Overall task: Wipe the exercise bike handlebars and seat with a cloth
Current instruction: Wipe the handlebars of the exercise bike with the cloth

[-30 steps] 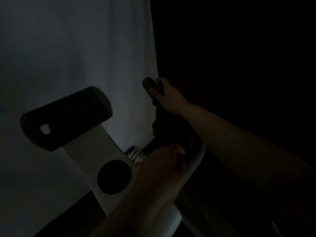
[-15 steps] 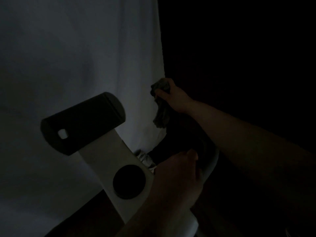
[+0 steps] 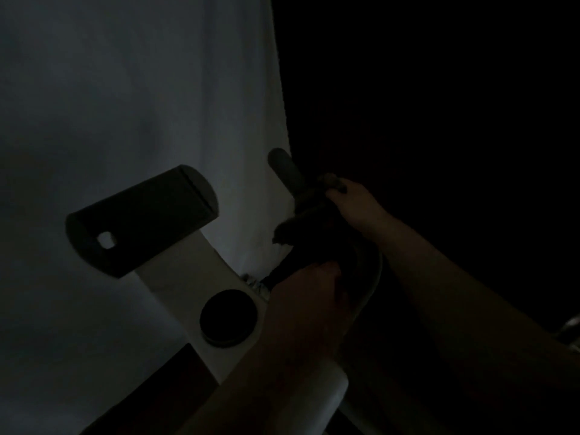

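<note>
The scene is very dim. A dark handlebar grip sticks up at centre. My right hand holds a dark cloth wrapped round the bar just below the grip's bare tip; the cloth hangs down to the left. My left hand grips the lower part of the handlebar near the white stem. The seat is not in view.
A dark console block sits on top of the white stem, with a round black knob lower on it. A pale curtain hangs behind on the left. The right side is in darkness.
My right hand has slid the cloth down the grip, so the grip's tip shows again; half a second ago the cloth covered the tip. The view has shifted slightly.
</note>
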`<state>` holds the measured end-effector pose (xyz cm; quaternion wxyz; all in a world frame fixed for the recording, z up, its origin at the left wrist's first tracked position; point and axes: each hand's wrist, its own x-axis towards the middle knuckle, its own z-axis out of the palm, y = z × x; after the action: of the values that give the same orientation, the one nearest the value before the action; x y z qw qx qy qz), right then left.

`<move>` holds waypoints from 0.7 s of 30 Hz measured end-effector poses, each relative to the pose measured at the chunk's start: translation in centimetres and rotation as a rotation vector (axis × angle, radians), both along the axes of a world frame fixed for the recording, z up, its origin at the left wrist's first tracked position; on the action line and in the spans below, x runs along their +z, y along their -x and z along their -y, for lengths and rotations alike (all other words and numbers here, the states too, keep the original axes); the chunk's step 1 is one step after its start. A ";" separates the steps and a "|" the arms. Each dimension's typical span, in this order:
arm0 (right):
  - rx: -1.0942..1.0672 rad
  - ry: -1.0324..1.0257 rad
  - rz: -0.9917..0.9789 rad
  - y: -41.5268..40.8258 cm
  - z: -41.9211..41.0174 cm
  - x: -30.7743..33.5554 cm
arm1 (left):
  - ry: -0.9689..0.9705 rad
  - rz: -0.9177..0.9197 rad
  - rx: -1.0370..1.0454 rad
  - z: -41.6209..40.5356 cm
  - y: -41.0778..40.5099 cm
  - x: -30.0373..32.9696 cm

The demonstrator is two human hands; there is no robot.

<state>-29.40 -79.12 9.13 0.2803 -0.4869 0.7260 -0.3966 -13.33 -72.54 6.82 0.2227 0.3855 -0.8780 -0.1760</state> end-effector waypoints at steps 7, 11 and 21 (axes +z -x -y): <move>-0.222 0.092 -0.225 -3.1 -8.8 -2.1 | -0.067 0.030 0.012 -0.4 -0.8 0.1; -0.263 0.175 -0.300 -4.1 -12.8 -3.2 | -0.115 0.019 0.060 -0.6 -0.9 0.7; -0.141 0.300 -0.360 -6.3 -14.2 -3.7 | -0.018 0.043 0.091 -2.4 -4.0 0.8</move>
<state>-23.12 -64.97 5.43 0.0428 -0.5340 0.7295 -0.4253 -9.32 -70.17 7.59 0.2081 0.4306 -0.8625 -0.1655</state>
